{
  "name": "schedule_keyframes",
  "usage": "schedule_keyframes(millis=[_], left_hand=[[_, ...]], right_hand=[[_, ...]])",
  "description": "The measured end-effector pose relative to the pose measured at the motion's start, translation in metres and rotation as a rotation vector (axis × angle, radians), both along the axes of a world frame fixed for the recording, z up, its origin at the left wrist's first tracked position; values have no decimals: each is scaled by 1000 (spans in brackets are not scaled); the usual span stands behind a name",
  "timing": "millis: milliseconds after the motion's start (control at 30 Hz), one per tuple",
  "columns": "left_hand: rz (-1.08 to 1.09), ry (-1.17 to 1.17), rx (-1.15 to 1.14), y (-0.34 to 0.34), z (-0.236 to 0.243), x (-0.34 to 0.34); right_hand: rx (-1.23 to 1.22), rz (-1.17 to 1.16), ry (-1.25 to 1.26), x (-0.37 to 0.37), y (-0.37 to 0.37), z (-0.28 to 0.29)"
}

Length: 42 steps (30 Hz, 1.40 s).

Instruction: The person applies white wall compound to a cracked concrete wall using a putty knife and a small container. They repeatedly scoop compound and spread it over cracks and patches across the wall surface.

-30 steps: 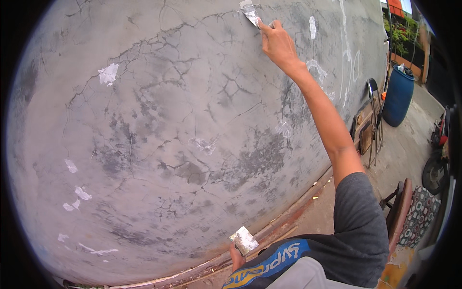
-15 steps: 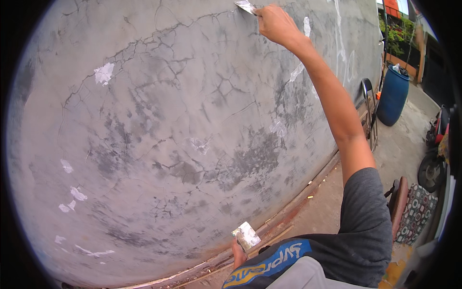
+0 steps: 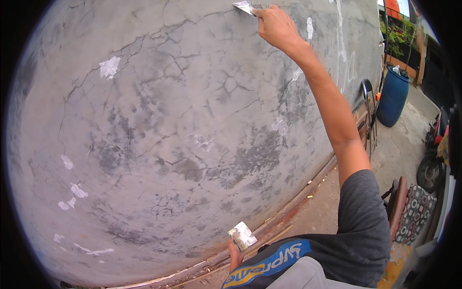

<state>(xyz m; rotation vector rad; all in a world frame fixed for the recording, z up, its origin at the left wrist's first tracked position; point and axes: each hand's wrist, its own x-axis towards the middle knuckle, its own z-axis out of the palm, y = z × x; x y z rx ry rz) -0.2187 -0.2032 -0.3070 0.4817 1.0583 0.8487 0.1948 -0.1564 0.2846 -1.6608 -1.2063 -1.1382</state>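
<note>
looks like the crack-patching step, right hand (image 3: 278, 29) pinching a scraper (image 3: 245, 7) high on the cracked wall (image 3: 163, 113), left hand (image 3: 235, 254) gripping a smeared plate (image 3: 244, 236) near the wall's foot, next stroke probably wants that scraper flat

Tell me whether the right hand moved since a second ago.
Yes: the right hand has moved up the wall, judged against the white patch to its right.

The right hand (image 3: 280, 30) holds a putty knife (image 3: 245, 7) high on the cracked grey wall (image 3: 192, 108); the left hand (image 3: 235, 254) holds a white-smeared square plate (image 3: 243, 236) near the wall's foot. White patches (image 3: 109, 67) dot the wall; 1 blue drum (image 3: 393, 96) and 1 motorcycle (image 3: 429, 172) stand right of it.
</note>
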Motion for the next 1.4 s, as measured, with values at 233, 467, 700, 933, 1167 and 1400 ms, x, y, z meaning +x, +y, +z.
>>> schedule_keyframes(millis=[233, 467, 700, 933, 1167, 1400], left_hand=[[-55, -74, 15, -1, -25, -22], [-36, 36, 21, 8, -2, -5], [7, -49, 26, -2, 7, -5], [64, -111, -21, -7, -28, -45], [36, -137, -5, 3, -24, -39], [-38, -135, -6, 15, -34, -32]], right_hand=[[-104, 41, 91, -22, -8, -50], [130, 167, -9, -2, 1, -28], [180, 48, 46, 8, -14, -14], [-14, -107, -8, 45, -21, 41], [-241, -237, 37, 1, -28, 31], [110, 227, 7, -78, -6, -34]])
